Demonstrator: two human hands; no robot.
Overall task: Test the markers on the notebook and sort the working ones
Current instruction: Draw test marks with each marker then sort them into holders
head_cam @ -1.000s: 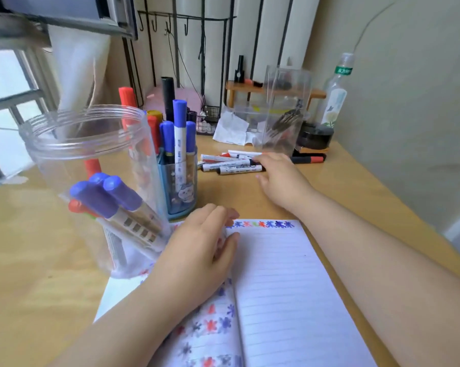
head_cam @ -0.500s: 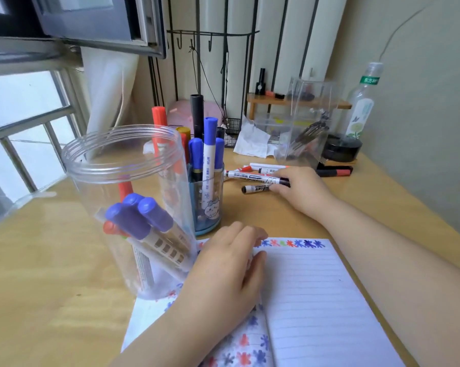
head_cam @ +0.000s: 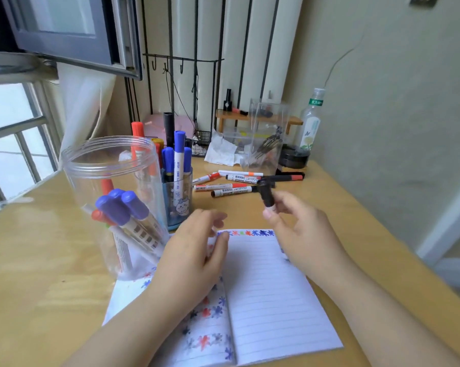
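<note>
The notebook (head_cam: 271, 295) lies open nearest the viewer on the tabletop (head_cam: 38, 260), its right page lined and bare below a strip of coloured test marks along the top edge. The left hand (head_cam: 194, 258) rests on the left page with its fingers loosely spread and blurred near the top margin, holding nothing.

Just beyond the page's top right corner, the right hand (head_cam: 300, 229) now hangs above the tabletop, pinching a black marker (head_cam: 267, 194) between thumb and fingertips — half a second ago this hand was flat among the loose markers farther back, so one has just been picked out of the heap and brought toward the paper. The marker is motion-blurred; whether its cap is on cannot be told. My guess is that uncapping and a test stroke on the page come next.

To the left, touching the notebook's corner, stands the clear jar (head_cam: 91, 170) with several blue- and red-capped markers leaning inside. Behind it, the blue pen cup (head_cam: 179, 207) holds more upright. Farther back the remaining loose markers (head_cam: 231, 185) lie scattered — still to be tested, it seems.
</note>
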